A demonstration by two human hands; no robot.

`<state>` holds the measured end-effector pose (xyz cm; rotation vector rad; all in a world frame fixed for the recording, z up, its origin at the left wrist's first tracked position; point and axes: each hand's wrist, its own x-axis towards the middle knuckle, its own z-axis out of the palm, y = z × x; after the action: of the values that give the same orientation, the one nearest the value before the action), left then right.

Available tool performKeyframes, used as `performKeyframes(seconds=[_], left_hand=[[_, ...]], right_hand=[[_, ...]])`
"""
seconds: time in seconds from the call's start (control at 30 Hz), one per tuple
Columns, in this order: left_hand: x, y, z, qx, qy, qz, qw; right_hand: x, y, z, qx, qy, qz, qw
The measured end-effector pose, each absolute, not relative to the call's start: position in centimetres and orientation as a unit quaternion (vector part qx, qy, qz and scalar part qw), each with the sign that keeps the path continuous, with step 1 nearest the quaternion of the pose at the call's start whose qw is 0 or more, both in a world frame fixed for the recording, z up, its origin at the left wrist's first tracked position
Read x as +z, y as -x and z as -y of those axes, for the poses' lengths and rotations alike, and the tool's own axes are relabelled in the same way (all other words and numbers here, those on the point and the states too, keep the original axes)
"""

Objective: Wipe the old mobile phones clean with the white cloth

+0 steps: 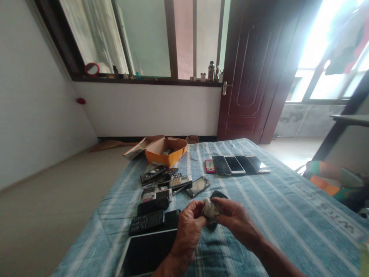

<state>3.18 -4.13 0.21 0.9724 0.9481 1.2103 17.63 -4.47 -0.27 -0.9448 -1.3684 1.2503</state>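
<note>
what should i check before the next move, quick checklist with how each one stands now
1. Crumpled cloth gripped: ok, pinched between the left hand and right hand.
2. Dark phone behind it fully visible: not ok, cloth and fingers cover part.
3. That phone lying on the blue striped sheet: cannot tell, it may be held.
4. Red phone in the far row clear of both hands: ok.
5. White-edged tablet untouched: cannot tell, the left hand overlaps its edge in this view.
6. Orange box open: ok.

Blue cloth (276, 219) with white stripes
Orange box (157, 158), greyish-white rag (211, 209), pink phone (210, 166), black tablet (147, 252) (edged in white), reddish-brown door (253, 77).
</note>
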Motion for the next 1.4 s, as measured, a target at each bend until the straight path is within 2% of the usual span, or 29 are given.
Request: performKeyframes(seconds=[0.27,0.57,0.77,0.97,1.1,1.3,1.4], left_hand=[[0.0,-3.3,4.1,0.513,-0.425,-0.39,0.636],[-0.6,-3.0,3.8,0.474,-0.475,-0.426,0.607],[-0.4,-2.3,3.6,0.431,-0.592,-0.441,0.519],[0.2,-2.4,3.9,0.429,-0.572,-0.399,0.574],[0.0,-2.0,3.7,0.426,-0.599,-0.418,0.533],[0.3,-1.7,3.9,0.392,-0.636,-0.366,0.555],[0.7,-1.8,4.2,0.395,-0.668,-0.372,0.508]], right_hand=[[0.9,-18.6,4.7,0.531,0.44,0.586,0.426],[1.1,-18.4,4.6,0.593,0.426,0.521,0.442],[1.0,-18.8,4.8,0.616,0.368,0.528,0.455],[0.7,-19.1,4.7,0.666,0.333,0.501,0.442],[0.3,-19.2,4.7,0.688,0.34,0.475,0.43],[-0.3,-19.7,4.7,0.712,0.278,0.499,0.409],[-0.5,-19.6,4.8,0.716,0.279,0.492,0.41]])
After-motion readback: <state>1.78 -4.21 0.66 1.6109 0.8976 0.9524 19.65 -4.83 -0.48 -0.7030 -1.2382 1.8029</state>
